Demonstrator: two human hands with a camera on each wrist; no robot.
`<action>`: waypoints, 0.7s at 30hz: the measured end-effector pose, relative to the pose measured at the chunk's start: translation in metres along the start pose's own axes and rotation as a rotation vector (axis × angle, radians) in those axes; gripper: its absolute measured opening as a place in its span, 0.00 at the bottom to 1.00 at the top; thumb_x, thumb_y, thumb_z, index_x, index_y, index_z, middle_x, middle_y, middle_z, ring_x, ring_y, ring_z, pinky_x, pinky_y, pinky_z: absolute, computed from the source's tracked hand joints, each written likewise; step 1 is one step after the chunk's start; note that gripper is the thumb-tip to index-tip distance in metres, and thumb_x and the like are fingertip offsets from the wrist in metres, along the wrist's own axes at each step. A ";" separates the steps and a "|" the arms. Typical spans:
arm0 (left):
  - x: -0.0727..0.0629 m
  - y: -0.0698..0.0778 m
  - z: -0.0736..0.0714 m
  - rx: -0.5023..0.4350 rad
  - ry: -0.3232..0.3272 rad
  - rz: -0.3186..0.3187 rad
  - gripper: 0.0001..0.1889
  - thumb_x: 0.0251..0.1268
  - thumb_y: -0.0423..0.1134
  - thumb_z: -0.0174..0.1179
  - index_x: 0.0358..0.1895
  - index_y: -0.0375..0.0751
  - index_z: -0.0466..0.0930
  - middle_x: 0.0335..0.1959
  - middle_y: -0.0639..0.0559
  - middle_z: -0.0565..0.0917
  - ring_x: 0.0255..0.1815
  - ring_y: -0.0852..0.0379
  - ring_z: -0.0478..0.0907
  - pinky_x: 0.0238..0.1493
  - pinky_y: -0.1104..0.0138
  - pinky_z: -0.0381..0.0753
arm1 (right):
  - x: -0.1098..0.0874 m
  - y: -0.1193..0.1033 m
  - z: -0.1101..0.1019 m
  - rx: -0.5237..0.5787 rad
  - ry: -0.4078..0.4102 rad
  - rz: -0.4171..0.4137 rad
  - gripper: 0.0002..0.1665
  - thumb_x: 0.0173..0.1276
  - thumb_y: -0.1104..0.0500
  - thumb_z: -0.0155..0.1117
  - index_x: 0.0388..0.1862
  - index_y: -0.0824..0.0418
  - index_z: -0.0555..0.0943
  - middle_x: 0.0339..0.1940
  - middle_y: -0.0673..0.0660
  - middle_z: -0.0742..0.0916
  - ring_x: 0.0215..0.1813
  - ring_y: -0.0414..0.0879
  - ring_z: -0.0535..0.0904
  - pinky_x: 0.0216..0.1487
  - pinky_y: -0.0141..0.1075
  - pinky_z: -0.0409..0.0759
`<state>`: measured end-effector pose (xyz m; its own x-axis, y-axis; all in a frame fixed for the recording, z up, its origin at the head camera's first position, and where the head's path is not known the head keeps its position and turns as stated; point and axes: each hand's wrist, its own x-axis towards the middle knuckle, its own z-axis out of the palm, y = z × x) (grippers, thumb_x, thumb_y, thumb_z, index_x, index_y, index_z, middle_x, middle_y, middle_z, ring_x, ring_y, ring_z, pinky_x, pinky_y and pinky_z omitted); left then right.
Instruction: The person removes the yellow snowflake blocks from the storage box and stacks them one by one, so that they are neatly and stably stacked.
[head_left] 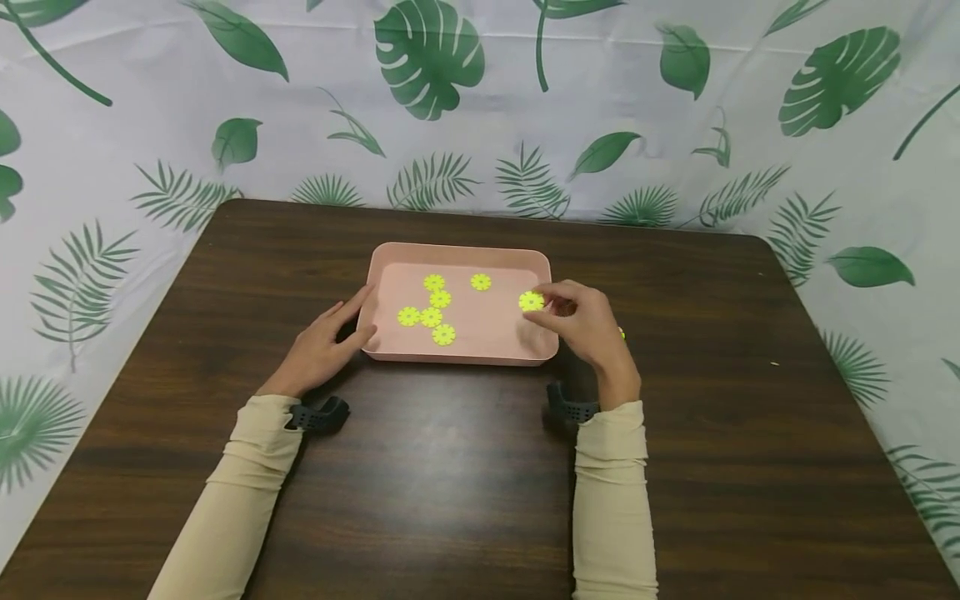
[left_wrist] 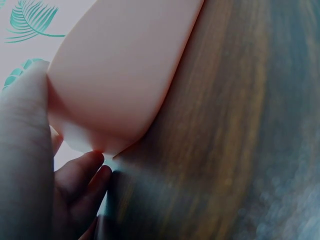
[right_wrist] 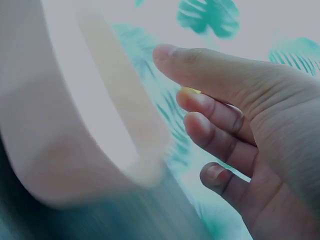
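Near the back middle of the table is a pink rectangular tray [head_left: 495,329]. My left hand [head_left: 318,350] holds its left end, thumb at the rim and fingers against the outer wall; in the left wrist view fingertips [left_wrist: 95,159] touch the tray's underside corner. My right hand [head_left: 588,321] is over the tray's right edge, pinching a yellow notched disc [head_left: 531,301] between thumb and index finger. In the right wrist view only a yellow sliver of this disc [right_wrist: 194,90] shows behind the thumb. Several matching discs [head_left: 431,317] lie on the tray floor, mostly left of its middle.
A yellow piece [head_left: 622,333] peeks out beside the right wrist, mostly hidden by it. The dark wooden table [head_left: 450,483] backs onto a leaf-patterned cloth [head_left: 510,108]. A tiny pale speck [head_left: 775,363] lies on the table at right.
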<state>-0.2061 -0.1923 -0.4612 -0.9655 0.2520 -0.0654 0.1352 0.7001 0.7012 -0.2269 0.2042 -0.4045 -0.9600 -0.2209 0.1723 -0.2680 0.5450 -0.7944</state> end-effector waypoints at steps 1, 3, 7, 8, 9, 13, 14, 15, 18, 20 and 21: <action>0.000 0.000 0.000 -0.001 0.001 0.002 0.37 0.78 0.64 0.49 0.84 0.74 0.43 0.83 0.48 0.57 0.84 0.36 0.47 0.71 0.27 0.51 | -0.003 0.004 -0.006 -0.005 0.030 0.010 0.22 0.63 0.62 0.79 0.54 0.69 0.87 0.36 0.61 0.83 0.37 0.51 0.75 0.37 0.31 0.75; 0.000 -0.001 0.001 -0.001 0.002 0.005 0.37 0.78 0.64 0.49 0.84 0.74 0.43 0.83 0.48 0.57 0.84 0.35 0.47 0.71 0.27 0.51 | -0.010 0.014 -0.018 -0.020 0.086 0.032 0.21 0.64 0.61 0.79 0.54 0.69 0.87 0.37 0.62 0.83 0.37 0.50 0.75 0.36 0.29 0.74; 0.001 -0.002 0.001 0.000 0.005 0.002 0.37 0.78 0.64 0.49 0.84 0.75 0.43 0.83 0.48 0.56 0.84 0.35 0.47 0.71 0.27 0.51 | -0.027 0.038 -0.039 -0.038 0.182 0.117 0.21 0.65 0.59 0.78 0.53 0.69 0.87 0.39 0.62 0.83 0.37 0.45 0.75 0.34 0.25 0.74; 0.001 -0.002 0.001 0.000 0.005 0.001 0.37 0.78 0.64 0.49 0.84 0.75 0.43 0.84 0.48 0.56 0.84 0.35 0.47 0.71 0.27 0.51 | -0.031 0.043 -0.043 -0.040 0.199 0.141 0.21 0.66 0.59 0.78 0.54 0.69 0.87 0.39 0.62 0.83 0.37 0.43 0.75 0.34 0.25 0.74; 0.001 -0.002 0.001 0.001 0.005 -0.001 0.37 0.78 0.64 0.49 0.84 0.75 0.43 0.84 0.48 0.56 0.84 0.35 0.47 0.71 0.27 0.51 | -0.036 0.048 -0.046 -0.042 0.214 0.168 0.21 0.66 0.58 0.78 0.54 0.69 0.87 0.39 0.62 0.84 0.37 0.42 0.75 0.34 0.24 0.74; 0.000 -0.003 0.001 -0.001 0.006 -0.001 0.37 0.78 0.64 0.49 0.84 0.75 0.43 0.84 0.47 0.56 0.84 0.35 0.47 0.71 0.26 0.52 | -0.050 0.064 -0.055 -0.062 0.237 0.272 0.24 0.66 0.55 0.78 0.55 0.69 0.87 0.40 0.60 0.84 0.37 0.41 0.75 0.36 0.24 0.74; 0.000 -0.003 0.001 -0.002 0.006 0.000 0.37 0.78 0.64 0.49 0.84 0.75 0.43 0.84 0.47 0.56 0.84 0.35 0.47 0.71 0.26 0.52 | -0.052 0.067 -0.056 -0.071 0.236 0.291 0.24 0.66 0.55 0.78 0.55 0.68 0.87 0.40 0.60 0.84 0.37 0.41 0.75 0.36 0.25 0.74; 0.000 -0.003 0.001 -0.002 0.007 0.001 0.37 0.78 0.64 0.49 0.84 0.74 0.43 0.84 0.48 0.56 0.84 0.35 0.47 0.71 0.26 0.52 | -0.054 0.069 -0.057 -0.079 0.233 0.306 0.24 0.66 0.54 0.78 0.56 0.68 0.87 0.40 0.60 0.84 0.38 0.41 0.75 0.37 0.25 0.74; 0.001 -0.003 0.001 -0.002 0.009 0.007 0.37 0.78 0.63 0.50 0.84 0.74 0.44 0.84 0.47 0.56 0.84 0.35 0.47 0.71 0.26 0.52 | -0.056 0.074 -0.060 -0.109 0.219 0.341 0.25 0.67 0.52 0.77 0.57 0.67 0.87 0.41 0.60 0.85 0.38 0.43 0.76 0.38 0.27 0.74; 0.001 -0.004 0.002 0.001 0.011 0.016 0.37 0.79 0.63 0.50 0.84 0.73 0.44 0.84 0.47 0.56 0.83 0.34 0.48 0.71 0.26 0.52 | -0.057 0.076 -0.061 -0.119 0.208 0.355 0.26 0.67 0.51 0.77 0.57 0.67 0.86 0.42 0.61 0.85 0.39 0.45 0.76 0.38 0.28 0.74; 0.001 -0.004 0.002 0.000 0.012 0.019 0.37 0.79 0.63 0.50 0.84 0.73 0.44 0.83 0.47 0.56 0.83 0.34 0.48 0.71 0.27 0.52 | -0.056 0.077 -0.061 -0.123 0.202 0.359 0.27 0.67 0.50 0.77 0.58 0.66 0.86 0.43 0.61 0.85 0.39 0.45 0.75 0.38 0.28 0.74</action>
<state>-0.2077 -0.1936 -0.4653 -0.9655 0.2569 -0.0432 0.1535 0.6952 0.7022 -0.1982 0.3079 -0.4396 -0.9875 0.1569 0.0181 0.0901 0.6536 -0.7514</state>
